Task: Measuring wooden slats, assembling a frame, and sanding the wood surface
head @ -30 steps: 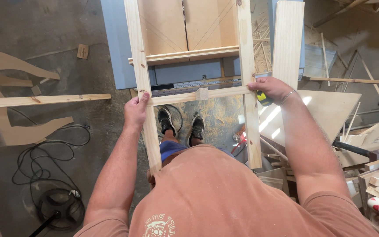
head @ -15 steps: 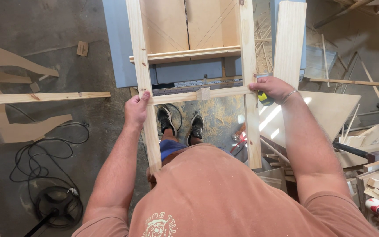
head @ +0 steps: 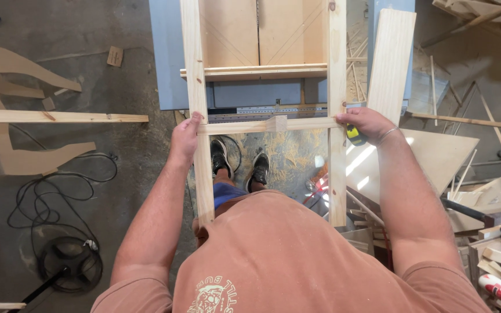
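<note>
A person in a dusty orange T-shirt (head: 297, 255) stands over a pale pine ladder-shaped frame (head: 336, 69) of two long rails and thin cross slats, seen from above in a cluttered wood shop. The left hand (head: 185, 138) is wrapped round the frame's left rail (head: 199, 168), fingers curled shut on the wood just where the lower cross slat (head: 262, 125) meets it. The right hand (head: 366, 123) rests at the slat's other end against the right rail, fingers bent over a small yellow-and-black tape measure (head: 354, 135); how firmly it presses the rail cannot be told. A thin bracelet (head: 387, 135) circles that wrist.

Compared with a second ago, little has changed: both hands keep their places on the frame, the left having crept slightly higher along the rail towards the slat, and the frame sits much as it did.

Beyond the frame lies a blue-grey saw table (head: 169, 58) with a steel ruler (head: 262, 113) along its near edge. A loose pale board (head: 391, 64) leans just right of the frame. Below the slat, between the rails, show black sneakers (head: 240, 162) on a sawdust-strewn floor. Well left of the frame lie curved plywood cut-outs (head: 13, 64), a long pine strip (head: 59, 117) and a coiled black cable (head: 59, 197); to the frame's right, a heap of timber offcuts (head: 494, 197).
</note>
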